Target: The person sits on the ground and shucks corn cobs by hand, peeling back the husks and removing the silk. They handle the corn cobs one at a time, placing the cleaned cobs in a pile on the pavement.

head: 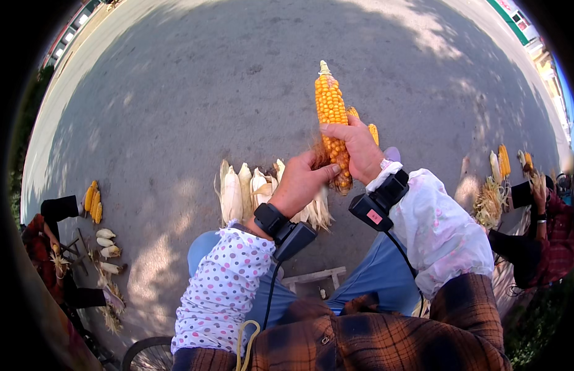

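A husked ear of yellow corn (331, 99) is raised in front of me, its pale stalk end pointing away. My right hand (361, 146) wraps around the ear's middle, thumb across the kernels. At the lower left side of the ear, my left hand (301, 178) has its thumb against the kernels and its fingers at a tuft of brown corn silk (320, 156). More silk clings to the tip nearest me. On the ground beneath lie several ears in pale husks (231, 197), partly hidden by my left hand. Other husked ears (373, 133) show just past my right hand.
To the left a person (36, 241) works beside husked ears (93, 201) and ears in husk (106, 242). Another person (553, 232) sits at right near a husk pile (488, 204). A wooden stool (315, 278) is between my knees; a bicycle wheel (148, 355) stands lower left.
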Demonstrator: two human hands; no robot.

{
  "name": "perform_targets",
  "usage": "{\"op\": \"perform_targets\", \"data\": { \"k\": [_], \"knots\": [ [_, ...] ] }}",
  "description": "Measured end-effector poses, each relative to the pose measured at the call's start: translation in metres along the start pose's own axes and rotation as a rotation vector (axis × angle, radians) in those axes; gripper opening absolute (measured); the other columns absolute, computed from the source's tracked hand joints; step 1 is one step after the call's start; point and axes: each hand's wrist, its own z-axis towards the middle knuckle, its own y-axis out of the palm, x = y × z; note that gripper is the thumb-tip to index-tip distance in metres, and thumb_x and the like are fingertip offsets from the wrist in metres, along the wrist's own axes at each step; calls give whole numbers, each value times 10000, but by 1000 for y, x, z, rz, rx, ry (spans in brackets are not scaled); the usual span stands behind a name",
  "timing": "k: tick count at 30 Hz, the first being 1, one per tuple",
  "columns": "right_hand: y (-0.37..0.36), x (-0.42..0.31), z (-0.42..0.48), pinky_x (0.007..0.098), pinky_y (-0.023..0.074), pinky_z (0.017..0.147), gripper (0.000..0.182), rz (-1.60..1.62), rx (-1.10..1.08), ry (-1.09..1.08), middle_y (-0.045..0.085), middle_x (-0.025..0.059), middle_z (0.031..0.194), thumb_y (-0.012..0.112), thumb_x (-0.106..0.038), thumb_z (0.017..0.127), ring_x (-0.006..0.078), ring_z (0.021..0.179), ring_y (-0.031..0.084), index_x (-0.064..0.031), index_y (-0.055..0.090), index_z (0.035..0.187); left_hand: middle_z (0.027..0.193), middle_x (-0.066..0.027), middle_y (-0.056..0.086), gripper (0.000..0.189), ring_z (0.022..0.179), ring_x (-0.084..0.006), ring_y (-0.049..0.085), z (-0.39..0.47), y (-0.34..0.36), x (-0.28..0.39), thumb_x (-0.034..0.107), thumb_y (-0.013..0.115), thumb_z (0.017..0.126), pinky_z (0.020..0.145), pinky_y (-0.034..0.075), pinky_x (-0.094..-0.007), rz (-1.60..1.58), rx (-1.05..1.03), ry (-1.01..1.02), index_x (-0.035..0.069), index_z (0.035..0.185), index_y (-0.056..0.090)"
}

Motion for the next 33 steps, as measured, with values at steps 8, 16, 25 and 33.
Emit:
{"op": "perform_targets", "data": {
  "k": [8,16,25,33],
  "knots": [
    [-4,6,5,330,477,716,359,-37,36,-6,542,79,932,667,-59,751,180,830,562,11,470,1043,918,-98,666,274,814,-148,613,-4,-1,19,130,549,858,705,481,-292,417,34,-44,-65,1042,606],
    [-6,2,8,334,474,751,420,31,-19,-4,531,97,986,671,-36,742,186,880,559,8,442,1092,725,12,532,147,600,-65,467,-2,-10,28,159,557,880,526,387,-225,-94,120,-142,34,940,606],
    [-9,-7,9,343,452,806,458,-59,57,-44,530,98,1008,684,-51,745,189,926,539,9,426,1119,652,29,463,112,562,-90,421,-7,-37,41,193,562,892,525,374,-241,-509,193,-105,86,866,538],
    [-9,-8,9,357,463,795,482,65,41,-5,510,106,1007,661,-117,771,197,921,533,18,406,1157,996,-113,619,513,862,-176,607,-7,-4,25,364,658,850,743,487,-292,179,57,50,-47,1125,521]
  ]
}}
